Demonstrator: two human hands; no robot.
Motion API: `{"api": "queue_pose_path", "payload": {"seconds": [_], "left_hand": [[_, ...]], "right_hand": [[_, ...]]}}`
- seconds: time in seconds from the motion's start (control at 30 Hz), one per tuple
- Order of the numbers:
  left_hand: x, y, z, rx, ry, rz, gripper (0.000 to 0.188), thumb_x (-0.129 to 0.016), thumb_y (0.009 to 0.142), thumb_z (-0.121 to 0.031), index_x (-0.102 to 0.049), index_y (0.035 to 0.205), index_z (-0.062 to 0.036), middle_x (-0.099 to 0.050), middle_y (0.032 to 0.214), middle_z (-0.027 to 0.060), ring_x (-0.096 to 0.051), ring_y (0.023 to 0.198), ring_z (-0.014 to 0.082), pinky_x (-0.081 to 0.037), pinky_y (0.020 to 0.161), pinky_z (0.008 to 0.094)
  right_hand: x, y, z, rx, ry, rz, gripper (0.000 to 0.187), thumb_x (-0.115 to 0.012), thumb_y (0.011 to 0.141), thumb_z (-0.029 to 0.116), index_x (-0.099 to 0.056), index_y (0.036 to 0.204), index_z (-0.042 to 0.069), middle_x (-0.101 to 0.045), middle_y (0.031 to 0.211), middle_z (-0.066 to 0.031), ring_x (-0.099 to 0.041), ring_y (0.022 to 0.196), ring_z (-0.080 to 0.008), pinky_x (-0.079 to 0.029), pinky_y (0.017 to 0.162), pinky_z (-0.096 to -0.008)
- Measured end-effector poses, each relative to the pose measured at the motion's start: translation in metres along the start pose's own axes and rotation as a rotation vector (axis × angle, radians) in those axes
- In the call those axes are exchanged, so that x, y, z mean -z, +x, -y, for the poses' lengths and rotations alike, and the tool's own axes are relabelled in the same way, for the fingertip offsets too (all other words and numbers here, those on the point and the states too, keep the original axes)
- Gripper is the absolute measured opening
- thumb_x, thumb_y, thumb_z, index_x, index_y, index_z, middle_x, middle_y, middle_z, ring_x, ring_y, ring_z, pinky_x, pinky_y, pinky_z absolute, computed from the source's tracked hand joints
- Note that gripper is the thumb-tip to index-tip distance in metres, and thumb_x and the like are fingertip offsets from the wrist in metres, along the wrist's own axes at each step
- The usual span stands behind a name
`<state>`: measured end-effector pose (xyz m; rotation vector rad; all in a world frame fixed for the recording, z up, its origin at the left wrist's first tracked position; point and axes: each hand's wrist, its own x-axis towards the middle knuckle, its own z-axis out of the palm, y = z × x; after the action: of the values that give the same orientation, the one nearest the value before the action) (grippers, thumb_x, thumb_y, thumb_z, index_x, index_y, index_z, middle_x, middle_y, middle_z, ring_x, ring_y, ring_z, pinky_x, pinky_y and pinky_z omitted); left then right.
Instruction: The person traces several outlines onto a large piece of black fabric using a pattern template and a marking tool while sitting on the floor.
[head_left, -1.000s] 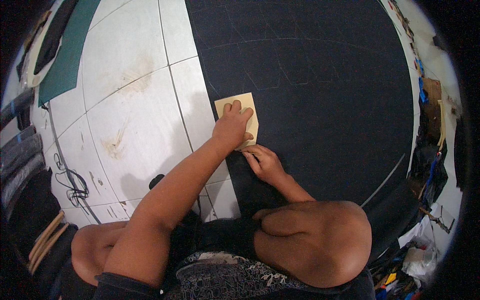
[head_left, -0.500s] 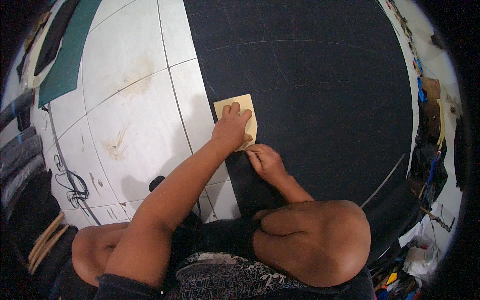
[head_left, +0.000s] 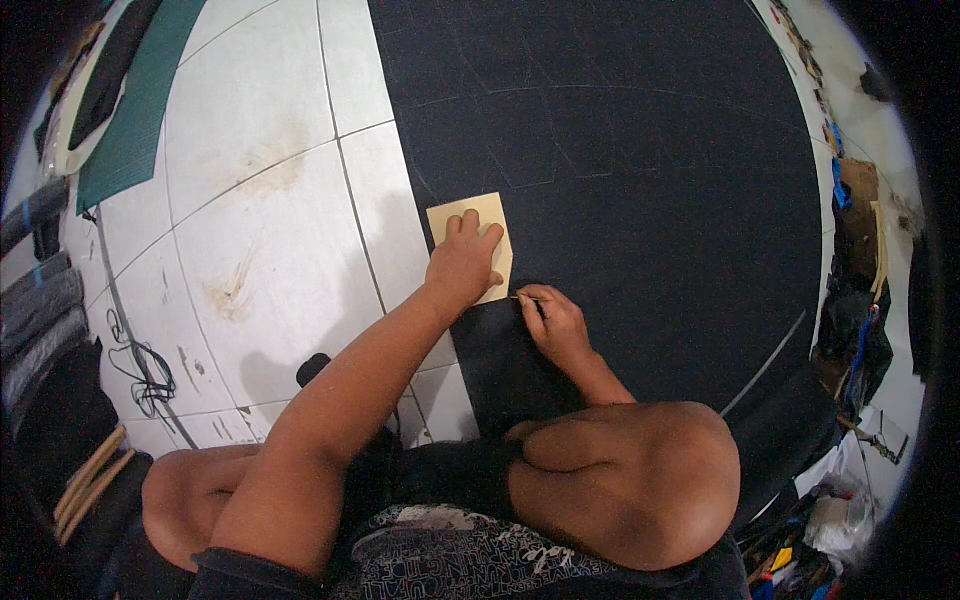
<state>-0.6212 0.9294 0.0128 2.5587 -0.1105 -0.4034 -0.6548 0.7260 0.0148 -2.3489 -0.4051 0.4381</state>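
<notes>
A pale yellow card template (head_left: 485,205) with a cut corner lies on a large sheet of black fabric (head_left: 680,260), close to the fabric's left edge. My left hand (head_left: 466,262) presses down on the template, its fingers spread over the surface. At the template's lower right corner, my right hand (head_left: 556,326) pinches a thin, light-coloured pointed stick (head_left: 519,297). The tip of that stick is near the template's edge; its exact kind is too small to make out. Faint pale outlines run across the far part of the fabric.
White floor tiles (head_left: 270,230) lie to the left, with a green mat (head_left: 140,130) at the far left. A tangled black cord (head_left: 150,375) and wooden sticks (head_left: 90,490) are also on that side. Plastic bags and scraps (head_left: 830,525) crowd the right edge.
My right hand has shifted a little to the right with the thin stick, from the template's bottom edge to its lower right corner. My left hand stays on the template.
</notes>
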Motion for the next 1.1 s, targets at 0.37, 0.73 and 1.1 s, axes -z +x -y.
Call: {"api": "queue_pose_path", "payload": {"seconds": [0.37, 0.73, 1.1], "left_hand": [[-0.025, -0.016, -0.028, 0.099, 0.020, 0.033, 0.040, -0.064, 0.089, -0.009, -0.050, 0.126, -0.0004, -0.054, 0.104, 0.0202, -0.061, 0.098, 0.0385, -0.058, 0.078, 0.0465], [-0.079, -0.048, -0.064, 0.148, -0.352, 0.090, 0.066, -0.059, 0.089, -0.017, -0.036, 0.146, 0.0054, -0.037, 0.147, 0.0314, -0.036, 0.137, 0.0487, -0.026, 0.116, 0.0589], [-0.094, -0.052, -0.065, 0.190, -0.402, 0.027, 0.074, -0.065, 0.081, -0.014, -0.036, 0.147, 0.0018, -0.039, 0.147, 0.0288, -0.034, 0.139, 0.0460, -0.023, 0.116, 0.0596]], "right_hand": [[0.029, 0.037, -0.004, -0.101, 0.224, -0.191, 0.021, -0.059, 0.099, 0.017, -0.068, 0.105, 0.000, -0.070, 0.107, -0.0165, -0.069, 0.099, -0.0292, -0.052, 0.088, -0.0380], [0.020, 0.098, 0.062, 0.397, -0.100, 0.626, 0.024, -0.062, 0.094, 0.020, -0.071, 0.107, 0.003, -0.070, 0.110, -0.0161, -0.067, 0.104, -0.0326, -0.051, 0.093, -0.0448], [0.012, 0.098, 0.061, 0.527, -0.192, 0.709, 0.022, -0.063, 0.091, 0.025, -0.072, 0.099, 0.006, -0.070, 0.097, -0.0188, -0.064, 0.100, -0.0386, -0.047, 0.093, -0.0495]]}}
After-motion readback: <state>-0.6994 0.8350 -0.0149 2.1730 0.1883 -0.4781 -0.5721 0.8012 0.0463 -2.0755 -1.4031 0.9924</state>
